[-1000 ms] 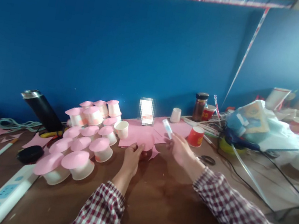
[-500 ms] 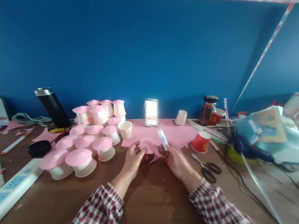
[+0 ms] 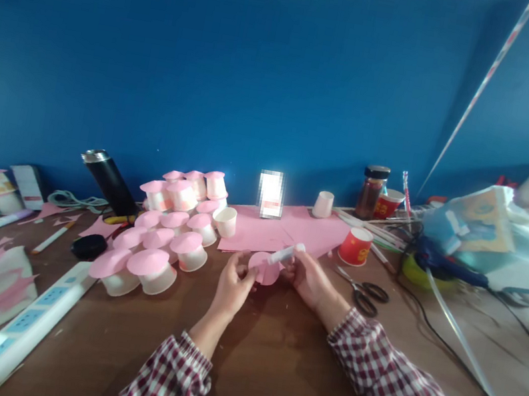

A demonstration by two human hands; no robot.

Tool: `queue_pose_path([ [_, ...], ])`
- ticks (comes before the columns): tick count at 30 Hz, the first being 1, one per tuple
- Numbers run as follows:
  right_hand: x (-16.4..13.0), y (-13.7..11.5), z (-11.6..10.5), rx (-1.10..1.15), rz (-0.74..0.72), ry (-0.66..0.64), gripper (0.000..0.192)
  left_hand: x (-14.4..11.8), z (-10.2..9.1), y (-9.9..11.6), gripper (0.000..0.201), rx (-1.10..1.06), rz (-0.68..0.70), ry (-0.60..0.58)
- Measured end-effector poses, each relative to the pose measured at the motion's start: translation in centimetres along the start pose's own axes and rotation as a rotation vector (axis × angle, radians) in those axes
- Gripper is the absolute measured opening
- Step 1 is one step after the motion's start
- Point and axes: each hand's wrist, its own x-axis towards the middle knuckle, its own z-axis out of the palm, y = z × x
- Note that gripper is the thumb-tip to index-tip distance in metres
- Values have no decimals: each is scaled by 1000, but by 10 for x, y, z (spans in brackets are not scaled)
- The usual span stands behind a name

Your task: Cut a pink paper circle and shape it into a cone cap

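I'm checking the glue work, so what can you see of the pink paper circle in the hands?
The pink paper circle is small, round and flat, seemingly thin card. It is held tilted above the brown table. The left hand pinches its left edge; the right hand brings a white stick's tip to its upper right.
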Motion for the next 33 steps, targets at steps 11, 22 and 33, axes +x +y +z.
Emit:
queue_pose_path([
  [11,1,4,0,-2,71,54,28,-17,-17,4,23,403,213,198],
  [22,-2,5,4,-36,68,24,30,-12,-11,20,24,691,515,67],
  [33,-1,5,2,-44,7,13,27,9,16,20,22,836,660,-49],
])
